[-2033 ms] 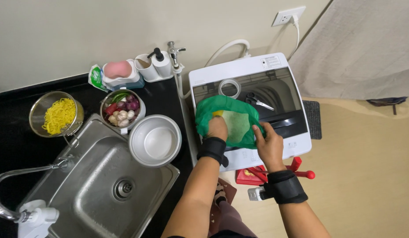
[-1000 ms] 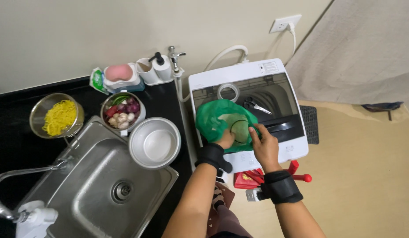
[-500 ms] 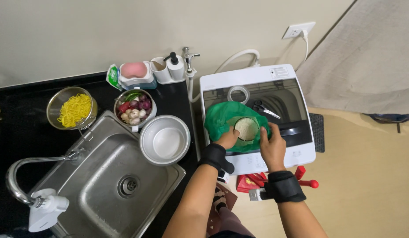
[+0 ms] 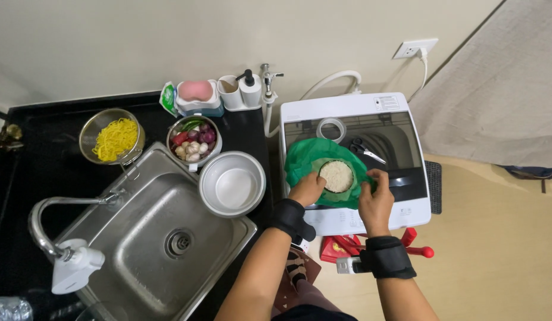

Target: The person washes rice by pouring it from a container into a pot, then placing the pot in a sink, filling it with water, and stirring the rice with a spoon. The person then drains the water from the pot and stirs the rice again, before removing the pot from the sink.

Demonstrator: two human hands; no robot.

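My forearms enter from the bottom edge, both wrists in black bands. My left hand [image 4: 307, 189] grips the near left edge of a green plastic bag [image 4: 302, 159], fingers curled on the film. My right hand [image 4: 376, 197] pinches the bag's right edge, fingertips closed on the plastic. How much plastic each hand has gathered is hidden under the fingers. The bag rests on the dark lid of a white washing machine [image 4: 383, 104] and lies spread open around a round cup of white rice [image 4: 336, 176]; the cup's wall is hidden by the folds, only the rim and grain show.

Below the machine, red items [image 4: 335, 246] on the floor are partly covered by my arm and hard to identify.

To the left, a steel sink [image 4: 139, 238] is cut off at the bottom edge. An empty metal pot [image 4: 232, 183] sits at its far right corner. Beyond it, a bowl [image 4: 194, 141] holds garlic, shallots and chillies, and a strainer [image 4: 112, 137] holds yellow noodles.

On the lid beyond the bag lie a tape roll [image 4: 332, 129] and scissors [image 4: 365, 148].
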